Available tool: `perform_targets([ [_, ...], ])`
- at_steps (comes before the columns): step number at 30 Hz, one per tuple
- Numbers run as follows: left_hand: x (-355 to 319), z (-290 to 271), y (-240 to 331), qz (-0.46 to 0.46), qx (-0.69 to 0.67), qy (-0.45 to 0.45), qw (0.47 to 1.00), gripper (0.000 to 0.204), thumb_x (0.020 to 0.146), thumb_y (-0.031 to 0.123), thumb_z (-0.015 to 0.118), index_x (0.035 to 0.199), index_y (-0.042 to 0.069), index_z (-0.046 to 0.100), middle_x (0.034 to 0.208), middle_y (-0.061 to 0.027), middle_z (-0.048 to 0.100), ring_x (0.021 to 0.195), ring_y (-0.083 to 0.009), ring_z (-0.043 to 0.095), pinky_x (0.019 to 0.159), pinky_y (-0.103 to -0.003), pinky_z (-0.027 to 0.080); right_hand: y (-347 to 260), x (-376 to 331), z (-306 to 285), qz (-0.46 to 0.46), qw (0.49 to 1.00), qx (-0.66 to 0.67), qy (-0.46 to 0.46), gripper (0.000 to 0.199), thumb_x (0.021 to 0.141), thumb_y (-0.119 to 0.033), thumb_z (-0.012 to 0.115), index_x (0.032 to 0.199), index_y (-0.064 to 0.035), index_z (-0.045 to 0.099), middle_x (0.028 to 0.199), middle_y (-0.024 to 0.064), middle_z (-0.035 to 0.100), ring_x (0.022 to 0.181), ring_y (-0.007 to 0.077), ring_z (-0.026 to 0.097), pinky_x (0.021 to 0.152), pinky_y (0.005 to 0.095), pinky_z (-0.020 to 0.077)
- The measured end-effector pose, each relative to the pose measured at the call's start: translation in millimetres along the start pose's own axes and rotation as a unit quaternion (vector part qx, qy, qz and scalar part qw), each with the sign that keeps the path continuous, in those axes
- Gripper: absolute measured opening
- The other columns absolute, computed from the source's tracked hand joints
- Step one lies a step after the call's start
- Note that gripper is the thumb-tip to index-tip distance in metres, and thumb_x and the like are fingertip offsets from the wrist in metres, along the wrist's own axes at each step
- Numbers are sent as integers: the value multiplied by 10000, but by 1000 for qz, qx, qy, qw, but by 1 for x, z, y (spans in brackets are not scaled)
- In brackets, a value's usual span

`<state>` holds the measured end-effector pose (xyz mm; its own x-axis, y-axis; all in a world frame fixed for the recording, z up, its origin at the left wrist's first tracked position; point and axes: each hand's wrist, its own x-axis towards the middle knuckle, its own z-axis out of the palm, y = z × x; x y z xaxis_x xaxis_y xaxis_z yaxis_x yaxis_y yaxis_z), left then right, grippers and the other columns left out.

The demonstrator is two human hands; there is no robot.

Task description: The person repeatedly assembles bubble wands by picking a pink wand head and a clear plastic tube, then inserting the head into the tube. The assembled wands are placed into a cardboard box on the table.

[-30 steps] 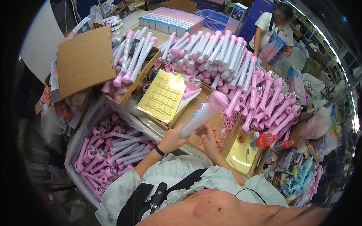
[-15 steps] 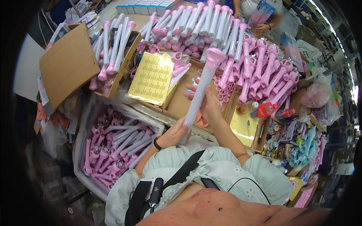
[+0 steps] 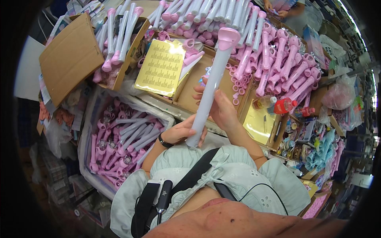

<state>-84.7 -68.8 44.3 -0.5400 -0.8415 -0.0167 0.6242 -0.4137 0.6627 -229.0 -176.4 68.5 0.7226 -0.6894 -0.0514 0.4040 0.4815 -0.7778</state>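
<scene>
A toy wand (image 3: 210,83) with a long whitish tube and a pink flared head slants up and away in front of my body. My left hand (image 3: 183,129) is closed round its lower end. Farther up, my right hand (image 3: 223,110) grips the tube from the right side, its thumb along the near face and fingers behind. Under the wand lies a cardboard tray (image 3: 194,88), with small pink rings (image 3: 239,85) at its right. Left of it rests a stack of yellow label sheets (image 3: 160,67).
White-and-pink wands (image 3: 206,12) are heaped at the back, all-pink pieces (image 3: 283,59) at the right. A lined bin (image 3: 84,146) of similar parts stands at my left. Bottles, including a red-labelled one (image 3: 283,106), stand on the right. Another person's hands (image 3: 282,13) show at the back.
The wand's head has shifted slightly up in the picture. My left hand has moved a little lower, its fingers now more wrapped under the tube's end. Both hands still hold the wand.
</scene>
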Motion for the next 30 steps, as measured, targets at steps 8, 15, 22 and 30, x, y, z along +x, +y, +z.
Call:
perform_targets([
  [8, 5, 1, -2, 36, 242, 142, 959, 666, 844, 166, 618, 1375, 64, 229, 1001, -116, 529, 885, -202, 568, 786, -316, 457, 15, 0, -16, 19, 990, -95, 100, 442, 955, -294, 447, 1306, -34, 383, 1154, 59, 520, 1053, 165, 502, 866, 304, 413],
  [15, 5, -1, 1, 91, 479, 239, 840, 638, 845, 122, 628, 1357, 38, 256, 1056, -104, 532, 899, -184, 573, 796, -322, 477, 14, 4, -18, -108, 986, -70, 104, 451, 896, -140, 555, 1294, -18, 381, 1167, 113, 537, 1066, 189, 522, 913, 327, 415],
  [22, -2, -10, -5, 23, 125, 136, 983, 549, 897, 180, 517, 1357, 40, 252, 969, -142, 559, 756, -211, 599, 703, -304, 488, 1, 2, -16, -90, 991, -38, 89, 509, 907, -157, 534, 1346, -25, 314, 1202, 160, 528, 1066, 246, 552, 914, 358, 432],
  [30, -4, -17, -7, 21, -6, 132, 991, 561, 903, 293, 482, 1348, 18, 281, 944, -186, 585, 688, -241, 605, 649, -319, 493, -1, 3, -21, -56, 996, -11, 74, 516, 918, -194, 500, 1365, -43, 290, 1285, 160, 465, 1123, 265, 523, 948, 371, 410],
])
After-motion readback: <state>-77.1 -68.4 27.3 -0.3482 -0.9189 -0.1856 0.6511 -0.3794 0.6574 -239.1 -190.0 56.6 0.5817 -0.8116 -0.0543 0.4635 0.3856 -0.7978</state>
